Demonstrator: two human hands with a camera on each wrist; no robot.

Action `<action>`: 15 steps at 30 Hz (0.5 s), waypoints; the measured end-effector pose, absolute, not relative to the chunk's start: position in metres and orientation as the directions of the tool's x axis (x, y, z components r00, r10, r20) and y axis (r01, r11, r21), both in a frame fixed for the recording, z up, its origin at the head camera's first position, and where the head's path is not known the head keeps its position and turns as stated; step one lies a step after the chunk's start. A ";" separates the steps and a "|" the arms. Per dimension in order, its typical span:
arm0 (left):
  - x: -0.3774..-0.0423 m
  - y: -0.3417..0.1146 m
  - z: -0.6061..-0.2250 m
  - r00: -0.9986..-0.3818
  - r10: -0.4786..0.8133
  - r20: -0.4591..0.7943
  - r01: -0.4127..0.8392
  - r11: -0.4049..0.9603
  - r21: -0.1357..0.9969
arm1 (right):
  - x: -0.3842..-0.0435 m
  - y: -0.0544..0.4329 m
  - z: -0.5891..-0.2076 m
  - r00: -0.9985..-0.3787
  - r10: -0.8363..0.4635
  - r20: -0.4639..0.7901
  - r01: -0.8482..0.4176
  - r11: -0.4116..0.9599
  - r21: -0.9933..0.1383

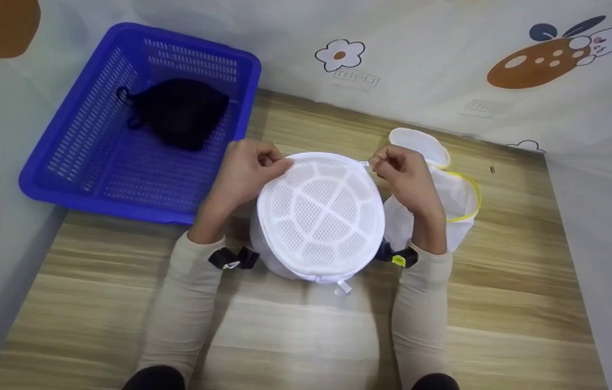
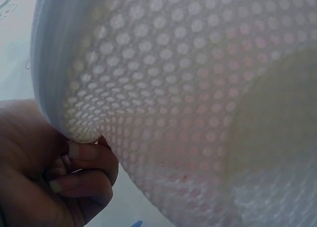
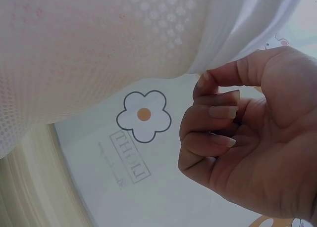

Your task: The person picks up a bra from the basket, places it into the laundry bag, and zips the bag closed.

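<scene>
A round white mesh laundry bag (image 1: 322, 214) stands between my hands, its lid panel with white ribs facing up. My left hand (image 1: 249, 168) pinches the bag's rim at the upper left between thumb and fingers. In the left wrist view, the left fingers (image 2: 91, 155) grip a fold of the mesh just under the edge band. At the upper right of the rim, my right hand (image 1: 406, 176) pinches a small white tab (image 1: 365, 163) on the bag's edge. The other right fingers (image 3: 210, 113) are curled in. A short white strap (image 1: 343, 288) sticks out at the near rim.
A blue plastic basket (image 1: 105, 203) at the left holds a black cloth pouch (image 1: 181, 111) with cord loops. Behind my right wrist stands another white bag (image 1: 460, 230) with yellow trim, its lid flap (image 1: 419, 145) standing open. A patterned curtain (image 1: 425, 49) borders the wooden tabletop (image 1: 511, 303).
</scene>
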State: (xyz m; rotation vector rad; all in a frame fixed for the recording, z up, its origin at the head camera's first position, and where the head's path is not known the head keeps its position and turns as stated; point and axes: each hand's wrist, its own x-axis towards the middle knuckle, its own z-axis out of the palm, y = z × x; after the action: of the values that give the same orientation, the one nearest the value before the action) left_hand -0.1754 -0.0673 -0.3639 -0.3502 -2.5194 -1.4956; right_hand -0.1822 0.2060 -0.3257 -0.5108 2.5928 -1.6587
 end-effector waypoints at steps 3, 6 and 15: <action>-0.176 -0.068 -0.364 -0.956 0.097 0.275 0.288 0.461 0.839 | -0.182 0.207 -0.326 -0.949 -0.279 0.151 -0.254 0.383 -0.888; -0.176 -0.070 -0.364 -0.959 0.090 0.270 0.280 0.456 0.844 | -0.183 0.208 -0.326 -0.951 -0.274 0.141 -0.244 0.394 -0.886; -0.176 -0.071 -0.364 -0.958 0.084 0.273 0.281 0.443 0.851 | -0.183 0.207 -0.326 -0.949 -0.280 0.149 -0.253 0.385 -0.888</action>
State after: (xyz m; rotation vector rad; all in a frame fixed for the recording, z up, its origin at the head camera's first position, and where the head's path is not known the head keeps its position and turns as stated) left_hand -0.1762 -0.0707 -0.3636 -0.3201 -2.5019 -1.5303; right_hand -0.1831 0.2075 -0.3264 -0.4985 2.5934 -1.6548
